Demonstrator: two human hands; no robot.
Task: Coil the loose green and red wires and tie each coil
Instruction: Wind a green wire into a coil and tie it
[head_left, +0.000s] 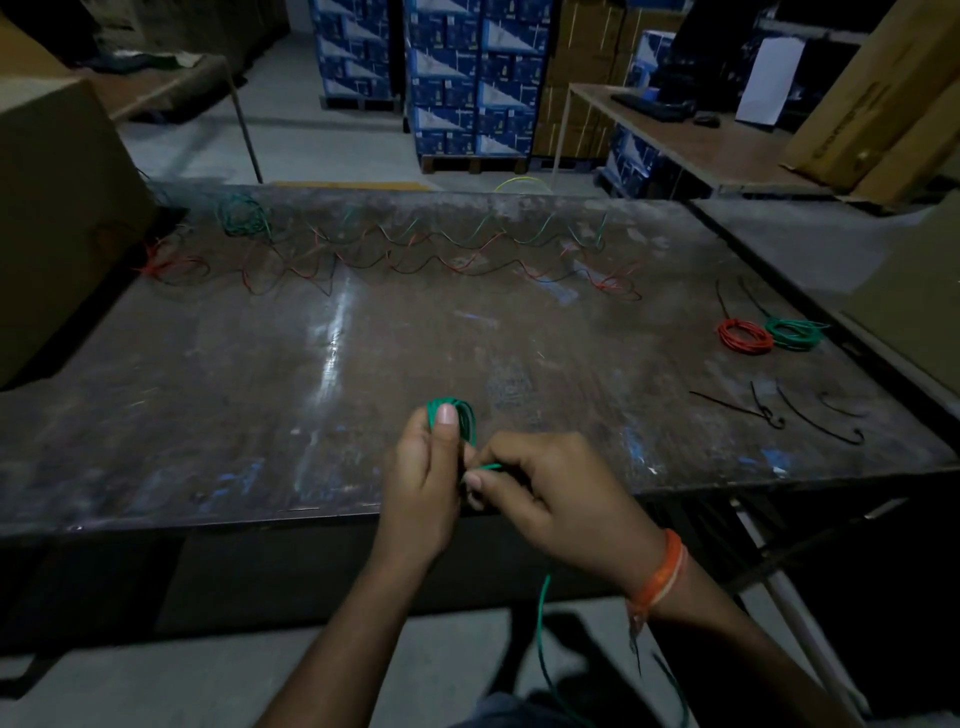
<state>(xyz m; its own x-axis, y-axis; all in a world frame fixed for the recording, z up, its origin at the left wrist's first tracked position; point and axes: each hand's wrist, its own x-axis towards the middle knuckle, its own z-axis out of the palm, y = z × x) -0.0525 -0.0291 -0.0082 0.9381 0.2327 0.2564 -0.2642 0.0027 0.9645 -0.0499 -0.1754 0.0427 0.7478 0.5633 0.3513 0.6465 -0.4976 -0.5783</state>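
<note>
My left hand (423, 478) grips a small green wire coil (462, 415) above the table's near edge, thumb pressed on its loops. Just to the right, my right hand (545, 493) pinches the green wire's loose strand (543, 613), which hangs down past the table edge toward the floor. A tied red coil (744, 336) and a tied green coil (794, 332) lie side by side at the right of the table. Loose red and green wires (441, 254) zigzag across the far side, with a loose green bundle (243, 215) at the far left.
Several black cable ties (779, 413) lie on the worn metal table (311, 389) near its right edge. A large cardboard box (57, 218) stands at the table's left. Stacked blue cartons (467, 78) and a desk (691, 140) are beyond it.
</note>
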